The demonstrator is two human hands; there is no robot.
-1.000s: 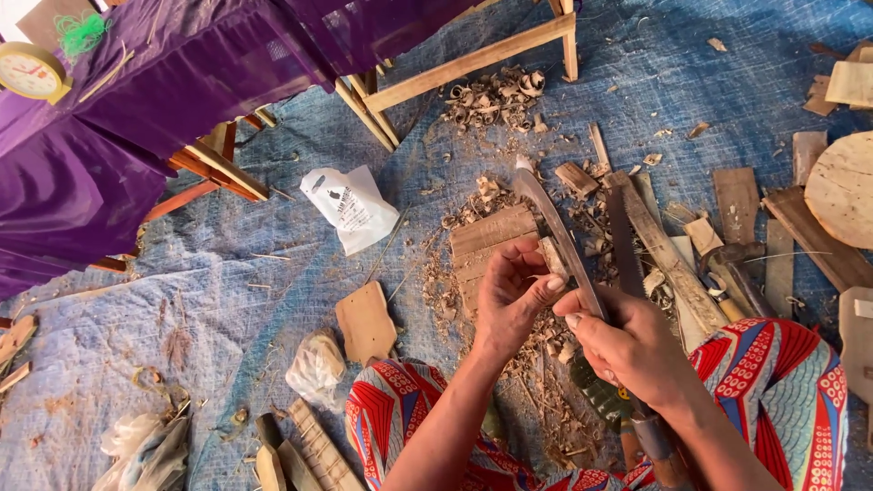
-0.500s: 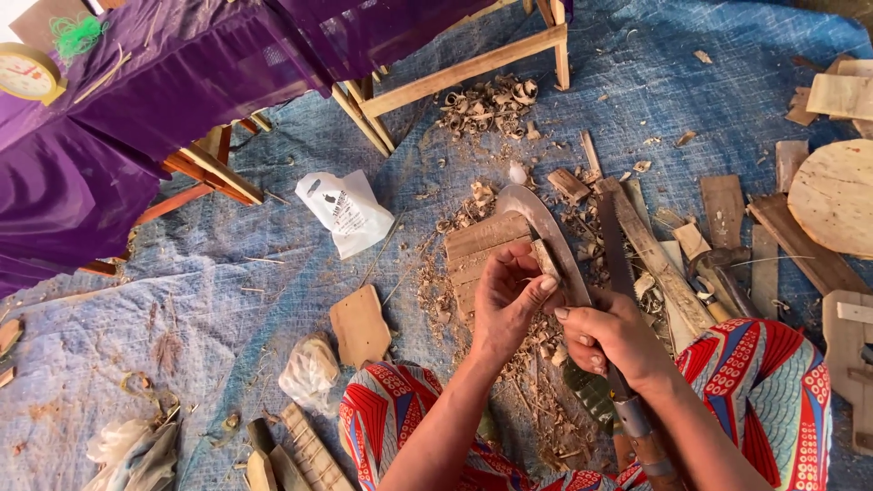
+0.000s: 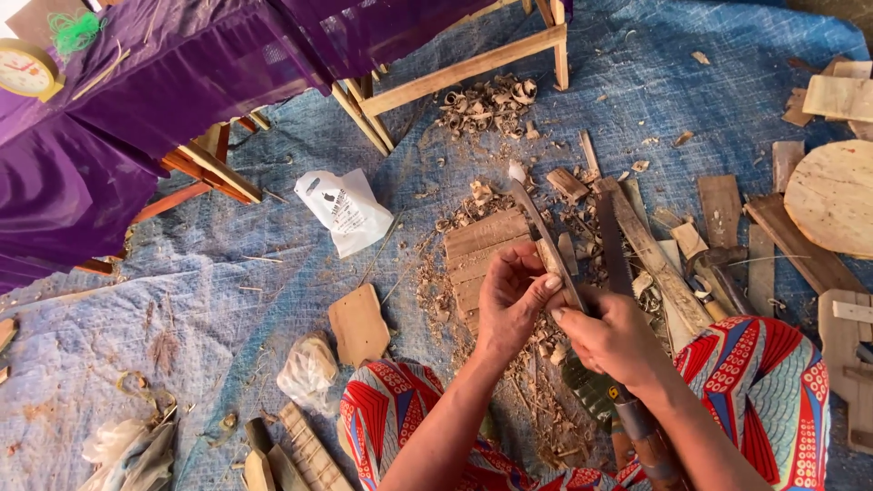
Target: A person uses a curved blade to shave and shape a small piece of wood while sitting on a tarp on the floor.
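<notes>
We are sitting on the blue tarp (image 3: 136, 345), knees in patterned cloth. Our right hand (image 3: 618, 341) is gripping the long curved blade (image 3: 536, 218) near its handle, fingers wrapped tight. Our left hand (image 3: 514, 295) is pinching a small wood piece (image 3: 552, 259) against the blade's edge, fingers curled narrow. Beyond, a wooden block (image 3: 477, 250) is lying among shavings (image 3: 486, 105). A white plastic bag (image 3: 346, 209) is lying further left, beside wooden stool legs (image 3: 455, 73).

From my seat, the right hand (image 3: 614, 336) covers the long blade's (image 3: 544, 238) lower end (grip unseen), and the round wooden board (image 3: 832, 211) runs off the frame's right edge.
</notes>
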